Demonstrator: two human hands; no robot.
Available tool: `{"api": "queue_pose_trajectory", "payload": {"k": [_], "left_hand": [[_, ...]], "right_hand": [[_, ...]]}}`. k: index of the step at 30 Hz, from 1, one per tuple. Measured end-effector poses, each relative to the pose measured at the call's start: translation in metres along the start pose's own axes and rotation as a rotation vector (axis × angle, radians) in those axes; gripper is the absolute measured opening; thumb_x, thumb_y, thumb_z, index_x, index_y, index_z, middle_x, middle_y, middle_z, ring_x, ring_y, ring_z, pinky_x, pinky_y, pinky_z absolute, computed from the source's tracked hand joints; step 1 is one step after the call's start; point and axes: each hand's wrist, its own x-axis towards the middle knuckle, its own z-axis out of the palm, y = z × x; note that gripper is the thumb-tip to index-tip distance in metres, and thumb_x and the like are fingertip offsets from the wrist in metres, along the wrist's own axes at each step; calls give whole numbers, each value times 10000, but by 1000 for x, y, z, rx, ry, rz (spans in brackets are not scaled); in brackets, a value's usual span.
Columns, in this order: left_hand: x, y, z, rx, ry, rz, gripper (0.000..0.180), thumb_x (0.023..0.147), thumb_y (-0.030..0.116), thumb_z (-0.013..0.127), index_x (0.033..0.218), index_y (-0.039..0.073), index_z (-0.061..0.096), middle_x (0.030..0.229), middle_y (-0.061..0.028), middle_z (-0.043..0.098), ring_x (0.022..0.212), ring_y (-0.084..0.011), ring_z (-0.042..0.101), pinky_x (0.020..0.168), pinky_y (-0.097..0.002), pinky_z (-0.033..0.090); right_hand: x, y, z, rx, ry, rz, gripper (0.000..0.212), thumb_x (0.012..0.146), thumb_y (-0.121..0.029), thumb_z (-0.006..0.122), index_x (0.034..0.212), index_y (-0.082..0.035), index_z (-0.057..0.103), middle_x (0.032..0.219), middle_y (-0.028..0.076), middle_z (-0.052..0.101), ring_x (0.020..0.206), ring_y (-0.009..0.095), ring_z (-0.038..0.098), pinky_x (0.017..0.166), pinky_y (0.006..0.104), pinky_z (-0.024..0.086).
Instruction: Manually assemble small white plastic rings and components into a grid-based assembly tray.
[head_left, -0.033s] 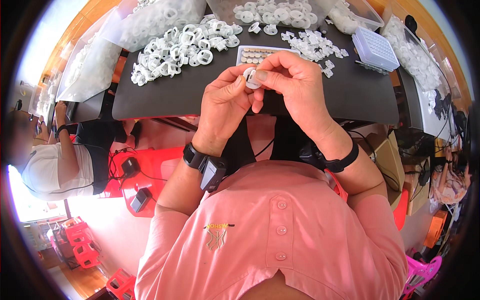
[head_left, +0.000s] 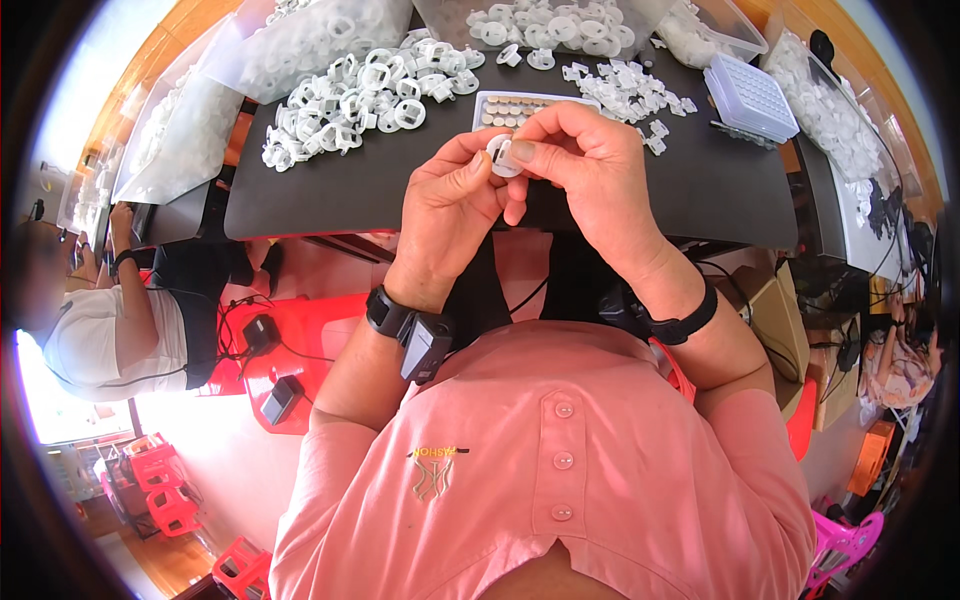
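Observation:
A small round white plastic part [head_left: 504, 157] with a dark slot is held up between both hands, above the near edge of the dark table. My left hand [head_left: 452, 200] pinches its left side between thumb and forefinger. From the right, my right hand [head_left: 590, 160] presses its thumb and fingertips on the same part; whether a smaller piece sits between them is hidden. Just behind the hands lies a white tray [head_left: 484, 112] with rows of small round metallic discs [head_left: 510, 108]. To its left spreads a heap of similar round parts [head_left: 360, 95], to its right smaller white plastic pieces [head_left: 625, 92].
Bins and bags of white parts [head_left: 310, 50] line the table's [head_left: 310, 205] far side. A stack of pale blue trays [head_left: 750, 100] stands at right. A person in a white shirt [head_left: 120, 330] sits at left; a red stool [head_left: 310, 350] is nearer. A cardboard box [head_left: 770, 310] is at right.

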Motion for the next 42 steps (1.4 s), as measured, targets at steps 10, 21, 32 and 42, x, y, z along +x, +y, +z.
{"api": "queue_pose_trajectory", "payload": {"k": [10,21,32,42], "left_hand": [[0,0,4,28,37,-2,270,998,125,563,1206,-39,612,979,-141,660,778,-238,649,612,-353,524],[-1,2,4,50,1,-16,267,992,123,572,1204,-34,615,1008,-136,664,789,-230,644,621,-359,532],[-2,0,7,133,-5,3,303,977,170,611,1214,-20,614,1028,-123,647,781,-238,630,621,-348,507],[-3,5,13,165,33,-33,231,977,107,608,1144,-52,630,999,-155,663,778,-223,643,625,-347,521]], "right_hand": [[-6,17,7,-174,87,-178,118,908,7,654,822,11,574,653,63,636,521,114,629,464,246,468],[1,13,-8,-456,-31,-274,129,881,17,649,828,-23,540,696,51,619,538,131,651,492,266,477],[17,-8,-19,-234,-192,11,143,850,9,679,954,-1,581,698,28,573,596,110,610,526,249,450],[24,-9,-28,-229,-245,192,204,835,-6,702,1004,-46,594,693,15,607,544,72,542,482,224,409]]}}
